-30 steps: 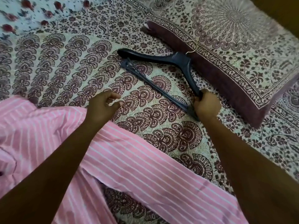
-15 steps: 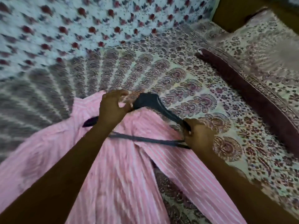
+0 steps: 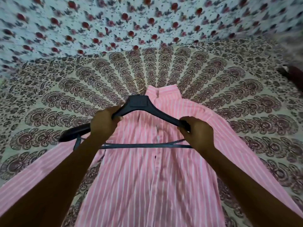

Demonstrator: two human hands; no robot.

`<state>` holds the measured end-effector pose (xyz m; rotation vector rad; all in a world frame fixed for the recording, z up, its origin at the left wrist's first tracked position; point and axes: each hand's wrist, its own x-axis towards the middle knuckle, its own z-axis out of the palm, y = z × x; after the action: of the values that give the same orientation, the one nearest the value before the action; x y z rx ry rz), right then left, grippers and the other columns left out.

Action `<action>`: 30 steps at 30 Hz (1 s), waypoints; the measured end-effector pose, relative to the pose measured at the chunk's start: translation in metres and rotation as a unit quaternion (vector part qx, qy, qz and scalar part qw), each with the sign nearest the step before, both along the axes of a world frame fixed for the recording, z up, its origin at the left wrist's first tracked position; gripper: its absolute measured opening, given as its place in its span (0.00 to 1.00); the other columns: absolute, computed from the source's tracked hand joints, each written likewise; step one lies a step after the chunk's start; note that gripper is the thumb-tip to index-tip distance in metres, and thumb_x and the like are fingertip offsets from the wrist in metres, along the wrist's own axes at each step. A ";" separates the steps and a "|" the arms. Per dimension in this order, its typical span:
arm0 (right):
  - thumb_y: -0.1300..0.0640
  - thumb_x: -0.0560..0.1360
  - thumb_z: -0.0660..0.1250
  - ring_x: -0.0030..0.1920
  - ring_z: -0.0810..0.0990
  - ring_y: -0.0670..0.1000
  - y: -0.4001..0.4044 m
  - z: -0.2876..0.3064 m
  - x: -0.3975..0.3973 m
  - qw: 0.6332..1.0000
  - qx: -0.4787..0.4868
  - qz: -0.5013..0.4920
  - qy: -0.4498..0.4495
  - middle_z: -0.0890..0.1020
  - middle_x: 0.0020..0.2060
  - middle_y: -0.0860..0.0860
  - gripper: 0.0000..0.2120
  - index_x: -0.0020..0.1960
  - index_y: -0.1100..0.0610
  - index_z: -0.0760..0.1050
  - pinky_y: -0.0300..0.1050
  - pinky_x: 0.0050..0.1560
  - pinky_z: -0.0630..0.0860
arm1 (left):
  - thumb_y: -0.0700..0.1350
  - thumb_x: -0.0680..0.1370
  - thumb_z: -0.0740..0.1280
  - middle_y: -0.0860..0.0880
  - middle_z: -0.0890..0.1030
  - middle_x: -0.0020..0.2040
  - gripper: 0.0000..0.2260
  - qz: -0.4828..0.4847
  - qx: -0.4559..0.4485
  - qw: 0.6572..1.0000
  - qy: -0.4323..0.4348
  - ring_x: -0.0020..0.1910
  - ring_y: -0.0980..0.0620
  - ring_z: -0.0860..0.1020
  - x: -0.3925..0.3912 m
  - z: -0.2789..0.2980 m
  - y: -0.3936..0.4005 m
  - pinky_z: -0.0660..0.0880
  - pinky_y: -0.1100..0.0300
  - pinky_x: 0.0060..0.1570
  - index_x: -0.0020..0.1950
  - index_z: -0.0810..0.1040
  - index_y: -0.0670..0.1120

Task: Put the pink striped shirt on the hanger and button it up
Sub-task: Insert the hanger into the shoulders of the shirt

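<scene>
Since a second earlier you had lifted the hanger (image 3: 139, 105) off the bedspread (image 3: 229, 89) beside the pillow (image 3: 293, 74) and carried it over the shirt (image 3: 147, 177), and your left hand (image 3: 102, 124), which had hung free above the cloth, had closed on it.

In the head view, the only one, your left hand gripped the hanger's left shoulder arm just left of the neck block, fingers curled over the top edge. Your right hand (image 3: 197, 134) was clenched round the right arm near its tip. The hanger's long axis ran across you, left to right, its left tip reaching out past the shirt over the bedspread. The bottom bar crossed the shirt's chest between your wrists. The hook (image 3: 139, 85) pointed away from you, lying just left of the collar (image 3: 162, 92).

The shirt lay flat on the bedspread, collar far from you, hem towards you, its length running at right angles to the hanger. The front looked parted along the placket, though I could not tell how many buttons were undone.

The hanger was on top of the shirt, not inside it, and its neck sat left of the collar. I judge the coming move turns on that offset: the hanger would need to shift right and slip under the front panels. Your right hand was nearer the collar's shoulder seam; the left held the end still outside the cloth.
</scene>
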<state>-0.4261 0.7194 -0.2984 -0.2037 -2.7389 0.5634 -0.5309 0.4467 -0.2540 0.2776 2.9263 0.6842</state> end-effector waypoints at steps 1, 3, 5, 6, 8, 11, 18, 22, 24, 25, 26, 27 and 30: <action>0.49 0.66 0.71 0.38 0.83 0.58 -0.005 -0.003 -0.008 1.000 -0.025 -0.004 -0.007 0.84 0.38 0.54 0.16 0.50 0.56 0.80 0.46 0.36 0.77 | 0.46 0.76 0.66 0.38 0.81 0.52 0.19 0.030 -0.005 1.000 -0.002 0.51 0.37 0.79 -0.001 0.002 -0.012 0.75 0.49 0.48 0.67 0.73 0.52; 0.47 0.66 0.75 0.47 0.81 0.59 -0.011 -0.010 -0.020 0.997 -0.074 -0.019 -0.020 0.83 0.47 0.57 0.24 0.57 0.59 0.77 0.51 0.46 0.77 | 0.45 0.76 0.67 0.37 0.81 0.50 0.18 0.093 -0.006 0.996 0.007 0.50 0.36 0.78 -0.006 -0.001 -0.036 0.76 0.48 0.48 0.66 0.73 0.50; 0.47 0.69 0.72 0.54 0.78 0.59 -0.017 -0.019 -0.029 0.992 -0.122 -0.033 0.006 0.80 0.53 0.58 0.25 0.59 0.61 0.74 0.53 0.53 0.74 | 0.45 0.75 0.67 0.36 0.81 0.51 0.18 0.148 0.003 0.989 0.007 0.50 0.35 0.79 -0.015 -0.003 -0.062 0.76 0.45 0.50 0.65 0.74 0.49; 0.47 0.72 0.68 0.54 0.77 0.58 -0.018 -0.022 -0.029 0.986 -0.158 -0.047 0.028 0.79 0.52 0.58 0.21 0.57 0.61 0.73 0.52 0.53 0.73 | 0.44 0.75 0.67 0.35 0.81 0.51 0.17 0.158 0.010 0.987 0.012 0.50 0.35 0.79 -0.017 -0.003 -0.069 0.76 0.44 0.50 0.65 0.75 0.48; 0.49 0.76 0.58 0.47 0.77 0.60 -0.023 -0.031 -0.033 0.976 -0.198 -0.064 0.063 0.78 0.45 0.58 0.16 0.49 0.63 0.73 0.49 0.49 0.70 | 0.42 0.76 0.67 0.35 0.81 0.49 0.16 0.172 0.016 0.985 0.026 0.49 0.34 0.79 -0.025 -0.007 -0.079 0.76 0.46 0.48 0.64 0.75 0.46; 0.54 0.72 0.55 0.40 0.77 0.62 -0.036 -0.054 -0.055 0.990 -0.127 -0.063 0.023 0.78 0.39 0.60 0.15 0.41 0.63 0.75 0.51 0.44 0.71 | 0.41 0.76 0.66 0.34 0.81 0.51 0.16 0.203 0.002 0.979 0.031 0.51 0.33 0.78 -0.037 -0.017 -0.080 0.74 0.45 0.49 0.64 0.75 0.46; 0.53 0.68 0.67 0.49 0.76 0.62 -0.059 -0.078 -0.121 0.978 -0.017 -0.102 -0.183 0.77 0.48 0.59 0.16 0.51 0.61 0.72 0.50 0.44 0.73 | 0.43 0.75 0.66 0.35 0.81 0.50 0.17 0.210 0.015 0.977 0.020 0.51 0.34 0.78 -0.059 -0.042 -0.070 0.75 0.45 0.50 0.64 0.75 0.48; 0.50 0.72 0.59 0.48 0.78 0.63 -0.043 -0.077 -0.126 0.968 -0.125 -0.181 -0.121 0.80 0.45 0.62 0.15 0.48 0.63 0.73 0.48 0.40 0.70 | 0.45 0.75 0.67 0.37 0.82 0.51 0.18 0.195 0.059 0.979 0.025 0.50 0.36 0.80 -0.066 -0.043 -0.074 0.75 0.47 0.49 0.64 0.75 0.47; 0.49 0.69 0.54 0.45 0.78 0.64 -0.028 -0.071 -0.121 0.952 -0.193 -0.234 -0.043 0.80 0.42 0.65 0.20 0.48 0.64 0.73 0.49 0.39 0.68 | 0.45 0.75 0.67 0.37 0.82 0.47 0.17 0.192 0.060 0.979 0.033 0.46 0.37 0.80 -0.067 -0.040 -0.074 0.76 0.46 0.48 0.64 0.75 0.48; 0.50 0.69 0.53 0.44 0.78 0.65 -0.020 -0.069 -0.119 0.945 -0.213 -0.249 -0.017 0.80 0.41 0.66 0.21 0.48 0.65 0.72 0.48 0.39 0.67 | 0.44 0.75 0.67 0.37 0.82 0.46 0.16 0.189 0.056 0.980 0.037 0.45 0.37 0.81 -0.068 -0.039 -0.073 0.76 0.47 0.47 0.63 0.76 0.48; 0.50 0.69 0.53 0.43 0.78 0.64 -0.012 -0.068 -0.118 0.942 -0.223 -0.251 -0.001 0.80 0.41 0.66 0.20 0.48 0.65 0.72 0.47 0.38 0.65 | 0.43 0.75 0.66 0.37 0.82 0.46 0.15 0.184 0.048 0.981 0.040 0.45 0.37 0.80 -0.069 -0.039 -0.070 0.76 0.48 0.47 0.63 0.76 0.49; 0.51 0.69 0.54 0.42 0.78 0.63 -0.007 -0.065 -0.117 0.944 -0.230 -0.237 0.011 0.80 0.40 0.65 0.19 0.47 0.65 0.73 0.46 0.38 0.65 | 0.43 0.75 0.67 0.37 0.82 0.47 0.15 0.176 0.037 0.983 0.041 0.46 0.37 0.80 -0.069 -0.039 -0.066 0.76 0.48 0.47 0.63 0.76 0.49; 0.52 0.70 0.58 0.38 0.77 0.58 -0.004 -0.059 -0.115 0.962 -0.230 -0.142 0.042 0.79 0.38 0.60 0.15 0.46 0.63 0.74 0.48 0.40 0.71 | 0.43 0.75 0.67 0.36 0.81 0.52 0.19 0.152 0.016 0.988 0.031 0.50 0.35 0.78 -0.070 -0.046 -0.039 0.76 0.44 0.50 0.65 0.74 0.50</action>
<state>-0.5412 0.7149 -0.3576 -0.6544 -2.3963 1.0842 -0.6005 0.4073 -0.3000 -0.1541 3.0513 0.7729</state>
